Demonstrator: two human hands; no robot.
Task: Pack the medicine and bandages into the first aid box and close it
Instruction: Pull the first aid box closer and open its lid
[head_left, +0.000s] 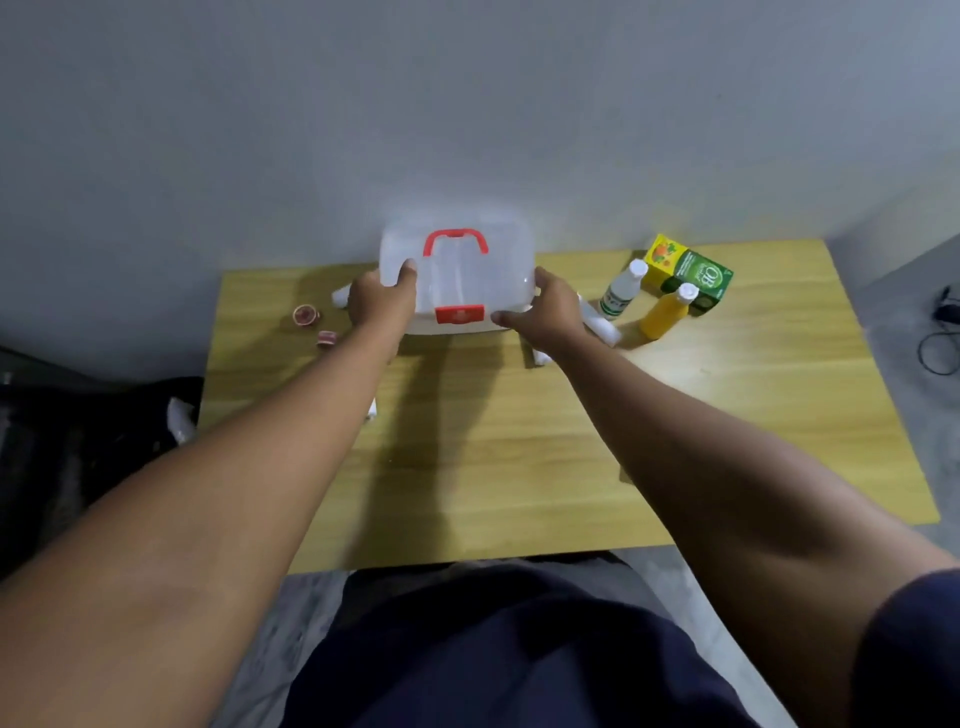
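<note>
First aid box (457, 275), between both hands (382, 304)

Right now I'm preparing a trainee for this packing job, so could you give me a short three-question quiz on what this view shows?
1. Fill in: the handle on the first aid box is coloured ____.
2. Choose one: the left hand and the right hand hold the box A) by its two sides, B) by its handle, C) not at all.
3. True or false: the yellow bottle stands to the left of the box.

Key: 1 red; 2 A; 3 false, it stands to the right.
</note>
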